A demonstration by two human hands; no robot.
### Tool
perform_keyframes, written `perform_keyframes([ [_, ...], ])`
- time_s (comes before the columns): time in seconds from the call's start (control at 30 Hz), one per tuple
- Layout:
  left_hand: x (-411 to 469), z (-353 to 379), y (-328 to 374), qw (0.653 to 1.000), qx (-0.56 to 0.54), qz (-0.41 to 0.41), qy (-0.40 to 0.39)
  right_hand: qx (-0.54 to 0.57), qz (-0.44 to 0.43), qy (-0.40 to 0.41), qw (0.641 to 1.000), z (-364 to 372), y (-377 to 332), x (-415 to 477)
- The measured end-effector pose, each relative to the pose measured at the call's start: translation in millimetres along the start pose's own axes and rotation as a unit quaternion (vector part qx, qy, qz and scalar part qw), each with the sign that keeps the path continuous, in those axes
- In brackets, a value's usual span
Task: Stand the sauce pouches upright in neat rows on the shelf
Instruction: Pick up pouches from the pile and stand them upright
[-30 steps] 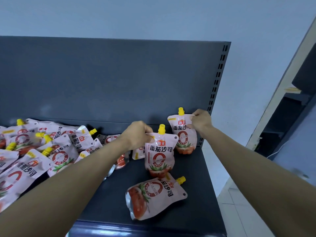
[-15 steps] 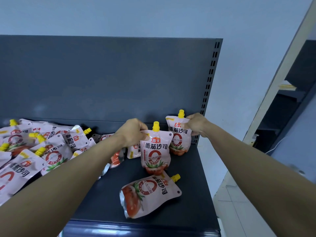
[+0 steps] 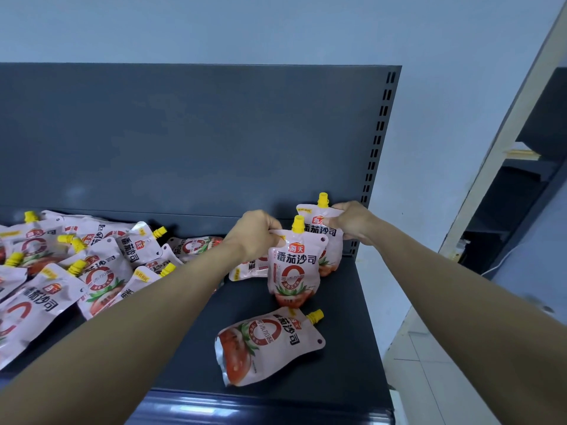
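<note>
glossy plastic pouches (image 3: 293, 273), matt metal shelf (image 3: 346, 357)

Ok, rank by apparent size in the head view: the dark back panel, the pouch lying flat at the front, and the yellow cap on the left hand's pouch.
1. Dark grey metal back panel
2. Flat pink sauce pouch
3. Yellow cap

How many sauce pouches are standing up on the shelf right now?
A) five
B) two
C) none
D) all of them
B: only two stand upright at the right end, the front pouch held at its top by the left hand and the back pouch held by the right hand; the pouch near the shelf edge and the pile on the left lie flat.
</note>
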State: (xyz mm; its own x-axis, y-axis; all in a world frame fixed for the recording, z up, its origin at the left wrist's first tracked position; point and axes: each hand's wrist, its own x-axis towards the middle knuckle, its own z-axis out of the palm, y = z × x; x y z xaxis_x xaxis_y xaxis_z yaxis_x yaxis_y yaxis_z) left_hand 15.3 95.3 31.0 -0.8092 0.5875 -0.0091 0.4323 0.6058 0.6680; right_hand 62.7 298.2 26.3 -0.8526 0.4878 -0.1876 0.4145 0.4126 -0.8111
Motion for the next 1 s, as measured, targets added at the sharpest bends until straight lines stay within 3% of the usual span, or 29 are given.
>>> perform_keyframes([
  [0.3, 1, 11, 6, 1.000, -0.021, 0.015, 0.014, -0.132, -0.061, 0.025, 0.989, -11, -11, -19],
  [0.7, -12, 14, 5, 0.999, -0.024, -0.024, 0.027, -0.201, -0.125, 0.188, 0.953, -17, -18, -57],
  [1.0, -34, 5, 4, 0.997, -0.008, 0.020, 0.071, -0.211, -0.157, 0.215, 0.941, -2, -26, -93],
])
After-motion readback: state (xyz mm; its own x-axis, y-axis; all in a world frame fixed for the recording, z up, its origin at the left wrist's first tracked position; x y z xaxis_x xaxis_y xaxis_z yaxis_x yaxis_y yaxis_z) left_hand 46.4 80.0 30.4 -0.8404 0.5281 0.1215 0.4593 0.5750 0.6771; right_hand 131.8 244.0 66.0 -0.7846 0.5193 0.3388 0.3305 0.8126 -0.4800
